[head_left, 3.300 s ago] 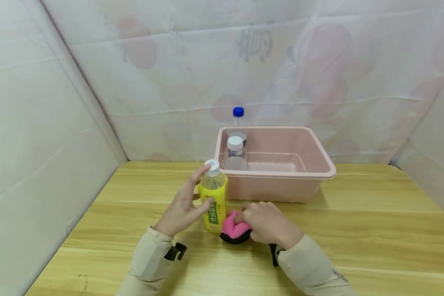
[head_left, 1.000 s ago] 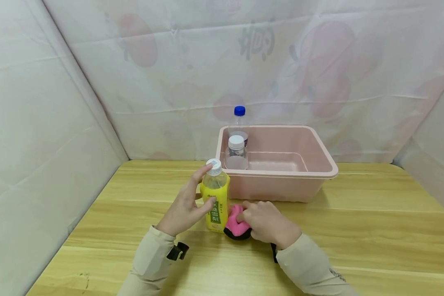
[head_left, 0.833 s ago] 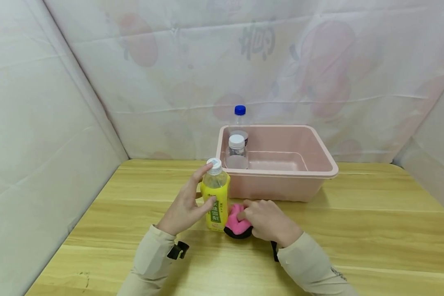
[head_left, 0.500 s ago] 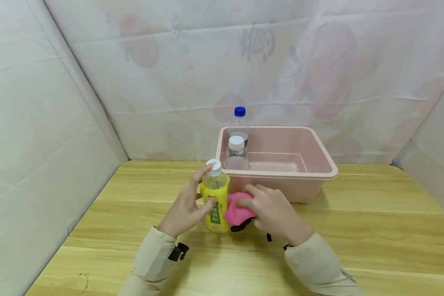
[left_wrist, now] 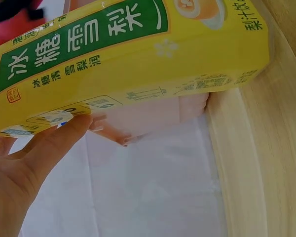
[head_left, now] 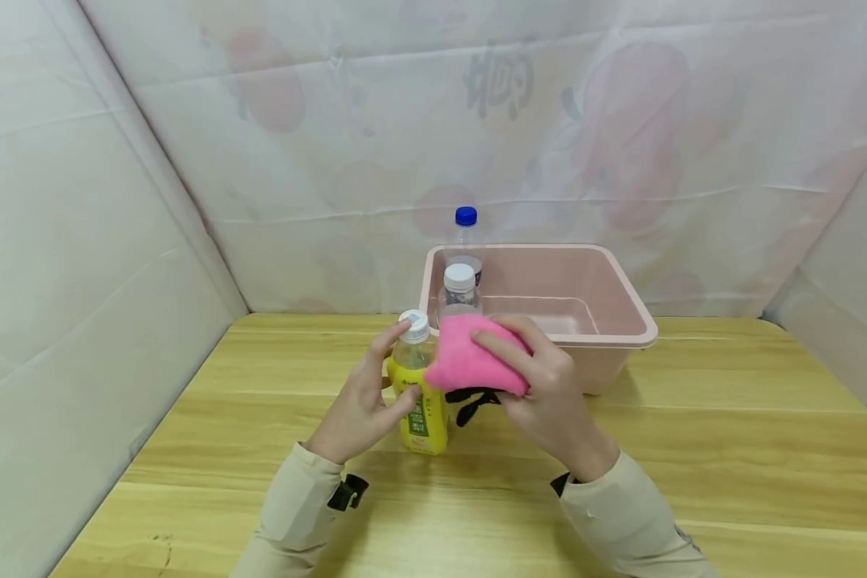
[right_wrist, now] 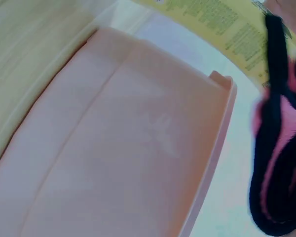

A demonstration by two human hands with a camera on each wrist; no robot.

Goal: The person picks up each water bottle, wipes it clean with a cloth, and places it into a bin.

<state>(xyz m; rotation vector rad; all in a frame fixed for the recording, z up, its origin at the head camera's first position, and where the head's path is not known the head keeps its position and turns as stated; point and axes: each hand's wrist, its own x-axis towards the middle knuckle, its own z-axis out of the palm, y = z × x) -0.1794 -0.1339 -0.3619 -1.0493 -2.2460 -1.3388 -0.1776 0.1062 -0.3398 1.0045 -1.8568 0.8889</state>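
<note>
A yellow-labelled drink bottle [head_left: 421, 401] with a white cap stands upright on the table, in front of the pink bin's left corner. My left hand [head_left: 361, 405] holds it, thumb on the label and one finger at the cap; the left wrist view shows fingers along the label's side. A soft pink plush item [head_left: 473, 357] with black edging and a black strap [head_left: 470, 408] is raised off the table in my right hand [head_left: 549, 393], which grips its right side. In the right wrist view, the strap [right_wrist: 274, 148] hangs near the bin; the right fingers are mostly hidden there.
A pink plastic bin [head_left: 600, 341] stands at the back of the wooden table [head_left: 730, 449]. Inside its left end are a white-capped clear bottle [head_left: 459, 281] and a blue-capped one [head_left: 466, 229]. Pale fabric walls [head_left: 376, 160] enclose the table's back and sides.
My right hand has lifted the pink plush item off the table, up and toward the bin's front rim; its strap now hangs below. My left hand and the yellow bottle stay in place.
</note>
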